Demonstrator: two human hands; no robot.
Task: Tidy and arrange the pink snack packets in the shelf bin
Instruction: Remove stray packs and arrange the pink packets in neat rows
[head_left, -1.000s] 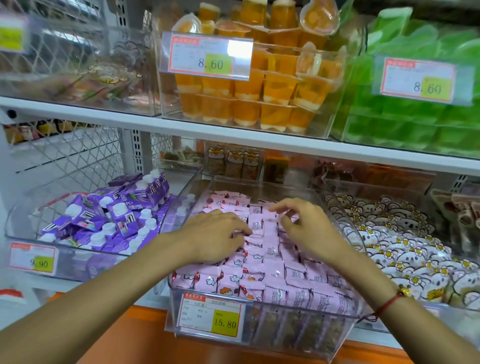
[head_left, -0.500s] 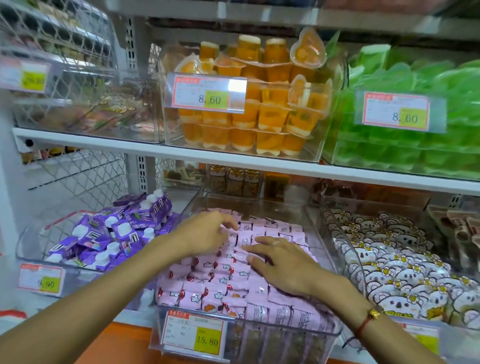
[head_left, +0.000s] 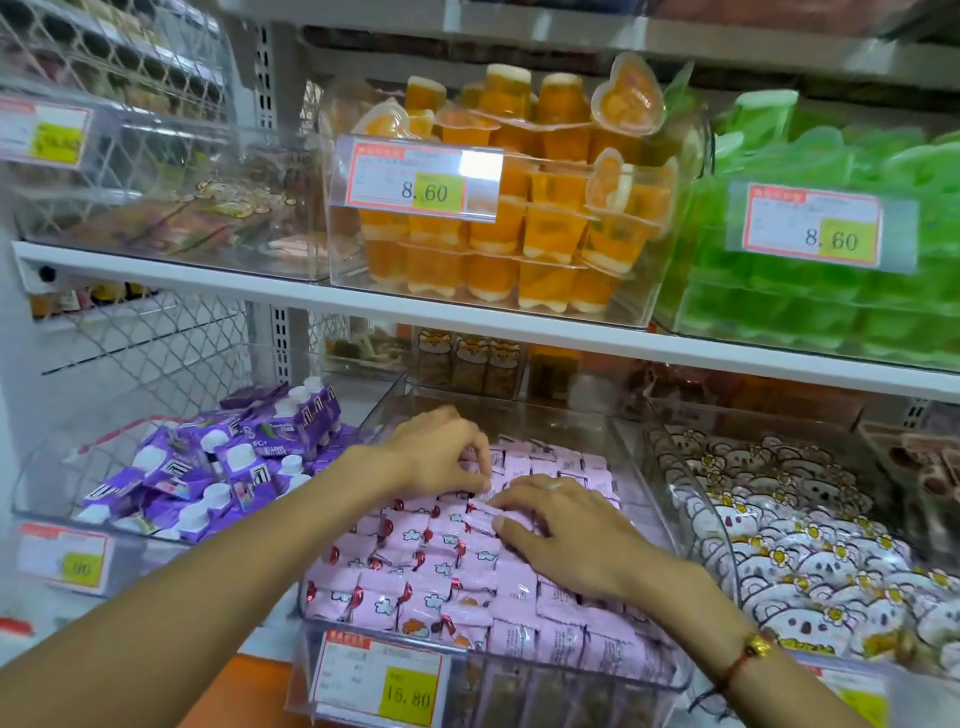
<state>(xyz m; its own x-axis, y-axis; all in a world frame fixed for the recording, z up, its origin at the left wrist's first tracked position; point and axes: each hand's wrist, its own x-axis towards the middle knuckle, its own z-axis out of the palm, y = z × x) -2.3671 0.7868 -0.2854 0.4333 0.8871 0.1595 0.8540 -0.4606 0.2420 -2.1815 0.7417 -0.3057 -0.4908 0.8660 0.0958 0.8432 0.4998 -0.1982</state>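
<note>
Both of your hands are down in the clear shelf bin (head_left: 387, 415) on the lower shelf, working the pink snack packets (head_left: 431, 566) that fill it between the purple pouches (head_left: 208, 467) on one side and the white bear-faced packets (head_left: 810, 545) on the other. Your left hand (head_left: 436, 454) has its fingers curled, and the fingertips appear to pinch the edge of one packet near the middle of the pile. Your right hand (head_left: 566, 540) lies nearly flat with fingers extended, pressing on the packets beside it and gripping nothing. To do this step well, let the flat right hand hold its neighbours down while the left hand turns or slides its single packet into line, so that the rows beneath do not shuffle out of place. The front packets show printed faces with clouds and the back ones look plainer, so choose one facing and match it. Work gently: these wrappers look slick and light, and a hard push could likely ride one over the low front wall above the price tag (head_left: 384, 680).
</note>
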